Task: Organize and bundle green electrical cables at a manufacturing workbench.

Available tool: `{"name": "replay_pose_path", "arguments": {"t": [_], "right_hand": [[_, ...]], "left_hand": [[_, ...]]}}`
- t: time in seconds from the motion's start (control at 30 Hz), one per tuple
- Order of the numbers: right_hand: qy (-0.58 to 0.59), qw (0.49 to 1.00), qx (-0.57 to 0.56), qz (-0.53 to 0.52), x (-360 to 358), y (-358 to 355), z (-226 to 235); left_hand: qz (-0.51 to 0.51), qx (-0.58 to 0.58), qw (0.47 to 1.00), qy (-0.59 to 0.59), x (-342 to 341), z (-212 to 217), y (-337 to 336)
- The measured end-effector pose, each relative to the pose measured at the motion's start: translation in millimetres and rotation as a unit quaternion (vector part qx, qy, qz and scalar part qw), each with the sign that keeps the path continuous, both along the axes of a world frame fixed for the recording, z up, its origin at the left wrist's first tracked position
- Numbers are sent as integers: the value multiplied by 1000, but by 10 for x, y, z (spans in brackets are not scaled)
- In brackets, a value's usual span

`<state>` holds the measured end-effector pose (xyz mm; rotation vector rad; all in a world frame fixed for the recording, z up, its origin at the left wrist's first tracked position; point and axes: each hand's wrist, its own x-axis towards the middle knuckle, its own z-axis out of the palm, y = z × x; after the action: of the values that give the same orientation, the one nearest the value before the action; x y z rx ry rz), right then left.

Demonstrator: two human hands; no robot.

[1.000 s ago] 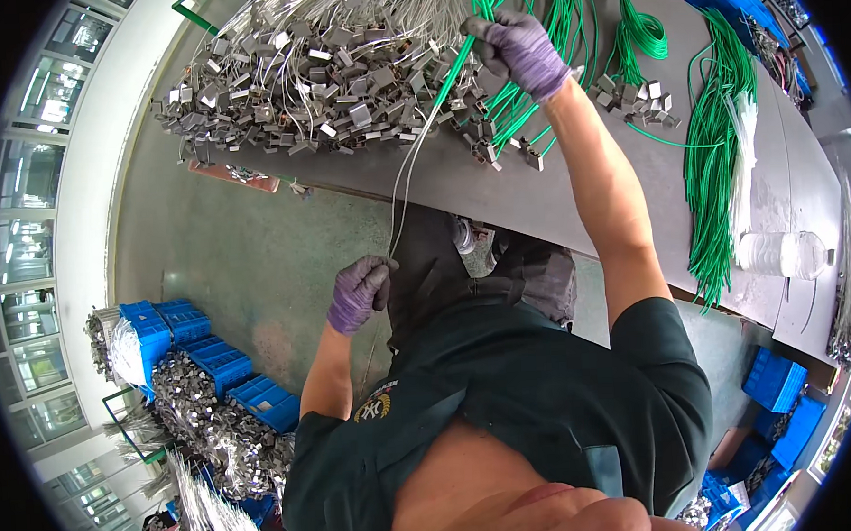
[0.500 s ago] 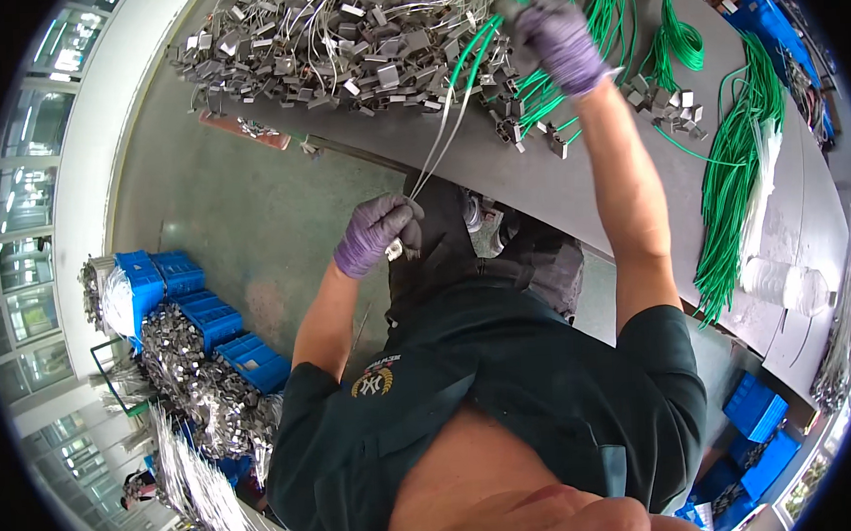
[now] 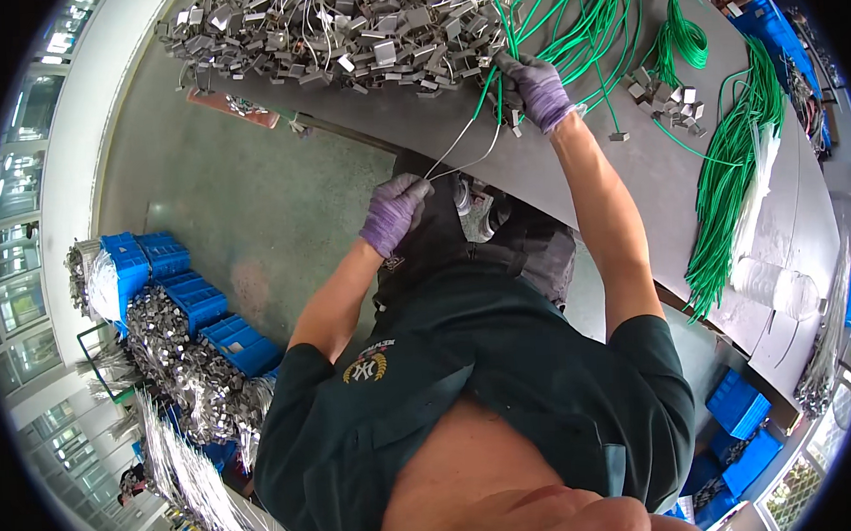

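My left hand point(image 3: 395, 215), in a purple and grey glove, pinches two thin white wires point(image 3: 452, 151) just off the table's near edge. The wires spread apart as they rise into two green sleeves point(image 3: 484, 94). My right hand point(image 3: 539, 92), gloved alike, is closed around the green sleeves above the table; its fingertips partly hide them. Beside it lies a large heap of small grey metal boxes point(image 3: 383, 54) with white leads. More green wires point(image 3: 586, 35) fan out behind my right hand, some ending in metal boxes.
To the right lie a small group of metal boxes point(image 3: 665, 98), a coiled green bundle point(image 3: 683, 41), a long green bundle point(image 3: 727, 214) and a clear plastic roll point(image 3: 773, 286). Blue crates point(image 3: 194, 299) and heaped metal parts stand on the floor at left.
My right hand has come nearer and slightly left. My left hand has shifted a little right and away from me. The two white wires, formerly close together, now bow apart.
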<state>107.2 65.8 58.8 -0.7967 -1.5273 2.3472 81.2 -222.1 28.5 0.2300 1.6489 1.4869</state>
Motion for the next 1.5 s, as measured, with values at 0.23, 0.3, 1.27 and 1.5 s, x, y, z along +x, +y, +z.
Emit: {"name": "replay_pose_path", "arguments": {"t": [0.23, 0.3, 1.27, 1.5], "right_hand": [[18, 989, 111, -94, -50, -27, -249], [24, 988, 77, -132, -30, -210, -183], [12, 993, 112, -18, 66, -197, -170], [-28, 980, 188, -60, 131, 108, 174]], "left_hand": [[16, 34, 999, -9, 56, 120, 173], [30, 30, 999, 19, 87, 134, 253], [-51, 132, 984, -111, -82, 124, 716], [-265, 142, 950, 81, -140, -94, 489]]}}
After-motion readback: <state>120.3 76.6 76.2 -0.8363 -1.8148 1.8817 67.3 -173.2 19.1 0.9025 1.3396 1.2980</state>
